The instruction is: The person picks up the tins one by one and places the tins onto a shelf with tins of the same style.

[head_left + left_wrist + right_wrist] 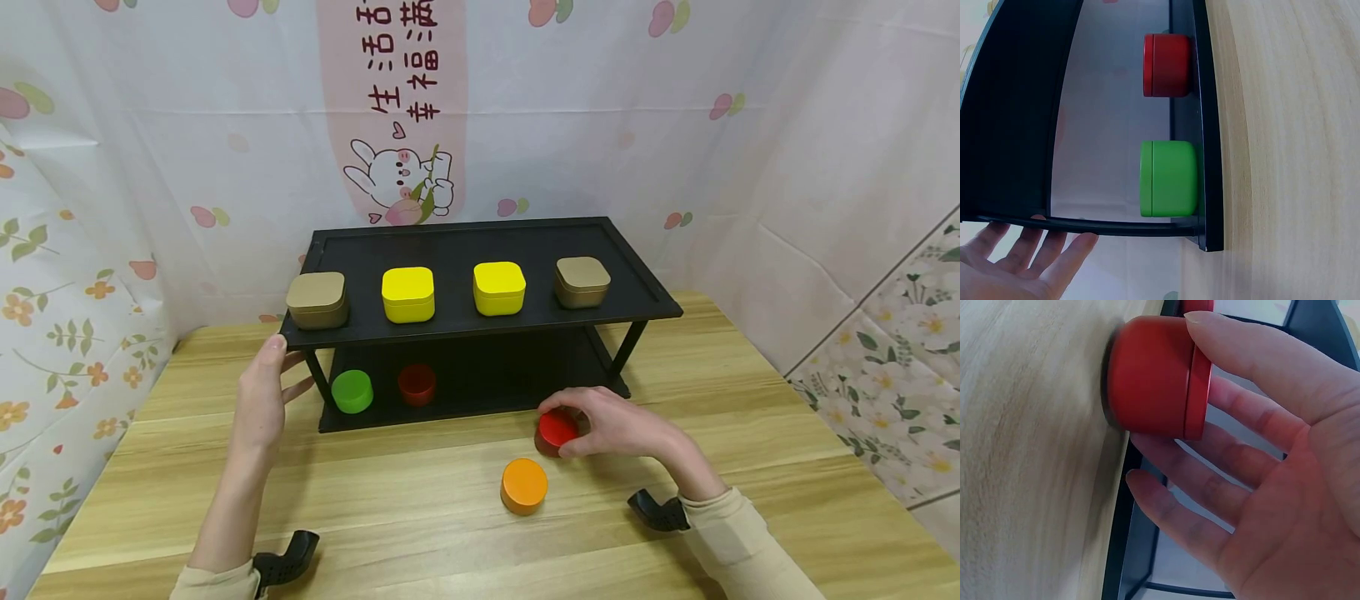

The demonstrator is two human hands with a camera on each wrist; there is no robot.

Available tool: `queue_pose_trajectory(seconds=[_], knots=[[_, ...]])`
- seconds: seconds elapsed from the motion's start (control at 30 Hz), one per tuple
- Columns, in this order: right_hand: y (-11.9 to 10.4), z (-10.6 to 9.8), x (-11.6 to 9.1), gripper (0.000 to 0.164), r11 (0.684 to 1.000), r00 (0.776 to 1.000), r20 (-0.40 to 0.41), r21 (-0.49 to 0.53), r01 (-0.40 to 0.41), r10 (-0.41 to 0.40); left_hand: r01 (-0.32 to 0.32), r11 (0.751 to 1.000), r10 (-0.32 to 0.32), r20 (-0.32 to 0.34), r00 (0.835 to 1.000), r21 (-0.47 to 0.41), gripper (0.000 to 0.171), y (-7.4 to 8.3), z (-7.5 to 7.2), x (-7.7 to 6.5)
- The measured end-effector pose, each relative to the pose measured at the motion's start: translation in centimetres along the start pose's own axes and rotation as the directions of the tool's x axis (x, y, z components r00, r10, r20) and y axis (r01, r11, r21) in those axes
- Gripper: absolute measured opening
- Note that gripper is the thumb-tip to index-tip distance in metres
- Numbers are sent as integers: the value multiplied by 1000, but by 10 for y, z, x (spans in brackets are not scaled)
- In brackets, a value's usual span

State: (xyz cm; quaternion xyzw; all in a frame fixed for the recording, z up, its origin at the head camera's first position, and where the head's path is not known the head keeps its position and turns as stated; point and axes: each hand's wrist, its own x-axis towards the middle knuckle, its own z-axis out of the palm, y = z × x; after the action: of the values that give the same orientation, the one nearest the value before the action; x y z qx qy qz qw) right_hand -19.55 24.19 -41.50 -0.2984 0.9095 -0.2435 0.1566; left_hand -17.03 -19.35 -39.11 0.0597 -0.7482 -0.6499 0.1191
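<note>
At a wood-grain counter point(420, 525), a person's right hand point(618, 421) grasps a round, red lidded tin point(557, 432), thumb on one side and fingers curled round the other. The tin sits at the front of a black two-tier shelf point(457, 242), just outside the lower tier near its right end; whether its base touches the counter is hard to tell. Close by, toward the person, a round orange tin point(524, 485) rests on the counter.

The left hand point(258, 396) — grasping no tin, its fingers largely straight — touches the shelf's left end, at the front corner of the upper tier and beside the slanted post.

On the lower tier, toward the left, stand a round, bright green lidded tin point(1169, 179) and, to its right, a second round red tin point(1167, 65), the two apart.

Across the upper tier runs a row of four rounded-square lidded boxes — a tan box point(317, 302) at the left, a yellow box point(408, 294), another yellow box point(498, 288), and another tan box point(582, 282) at the right. Behind hangs a white fabric backdrop point(570, 133) printed with fruit motifs, a cartoon rabbit and Chinese characters.
</note>
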Motion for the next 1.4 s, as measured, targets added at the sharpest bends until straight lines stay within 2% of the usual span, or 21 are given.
queue_pose_trajectory(seconds=[0.43,0.83,1.0,1.4], knots=[[-4,1,2,47,1000,999,-50,2,19,-19,24,1000,-24,-4,1000,-1,51,3,1,1],[-6,-2,16,47,998,992,-109,-31,58,-61,26,1000,-26,-4,1000,-11,52,3,1,0],[-8,-5,25,48,999,994,-99,-19,49,-51,29,999,-29,-5,1000,-30,51,3,1,0],[-12,-11,43,50,1000,996,-89,-18,20,-21,33,999,-33,1,999,-16,50,4,1,-1]])
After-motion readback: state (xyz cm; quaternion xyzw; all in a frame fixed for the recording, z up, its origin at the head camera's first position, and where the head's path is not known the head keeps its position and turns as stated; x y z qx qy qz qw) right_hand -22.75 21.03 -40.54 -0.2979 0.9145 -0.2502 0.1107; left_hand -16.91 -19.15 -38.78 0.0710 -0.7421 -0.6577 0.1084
